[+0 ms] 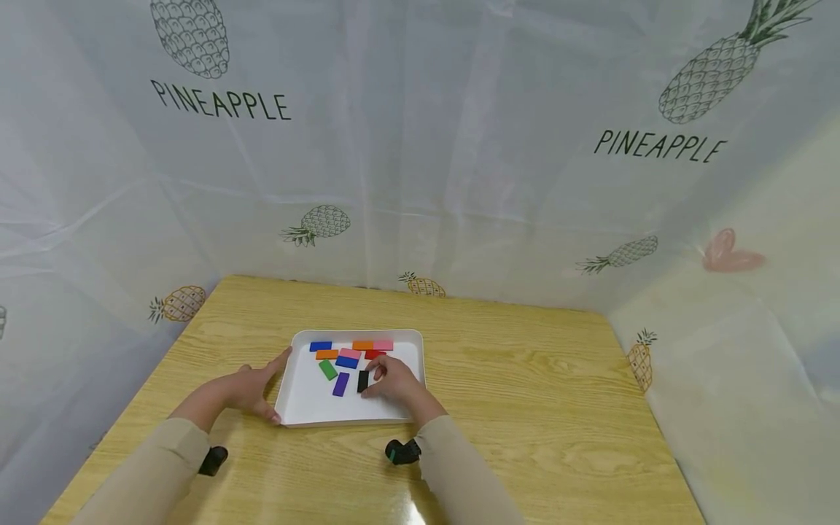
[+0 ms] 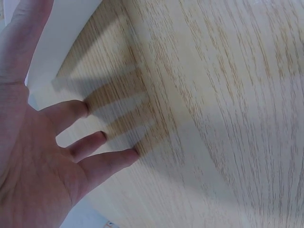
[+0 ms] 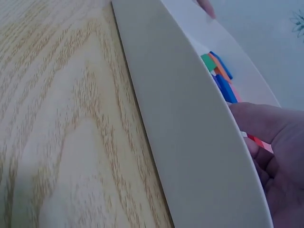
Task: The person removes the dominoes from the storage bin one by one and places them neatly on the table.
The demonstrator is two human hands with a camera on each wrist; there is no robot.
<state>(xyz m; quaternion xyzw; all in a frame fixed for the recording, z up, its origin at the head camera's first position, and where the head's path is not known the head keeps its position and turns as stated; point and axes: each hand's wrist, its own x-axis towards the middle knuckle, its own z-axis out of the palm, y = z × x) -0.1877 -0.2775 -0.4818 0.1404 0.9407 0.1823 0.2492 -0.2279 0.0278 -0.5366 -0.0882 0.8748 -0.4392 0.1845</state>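
Observation:
A shallow white tray point(image 1: 302, 408) lies on the wooden table, holding several small flat rectangular blocks. My right hand point(image 1: 396, 383) reaches over its right part and pinches a black block point(image 1: 363, 381) between thumb and fingers. Left of that is a purple block point(image 1: 340, 384), with a green block point(image 1: 328, 370) farther up. My left hand point(image 1: 252, 386) steadies the tray's left side, fingers and thumb spread along its edge. In the left wrist view the left hand point(image 2: 52, 156) shows its fingers apart. The tray wall hides the black block in the right wrist view.
Toward the back of the tray lie orange point(image 1: 327, 354), blue point(image 1: 321, 346), pink point(image 1: 383, 345) and red point(image 1: 374, 354) blocks. The wooden table point(image 1: 525, 408) extends to the right. A pineapple-printed curtain point(image 1: 459, 182) hangs behind the table.

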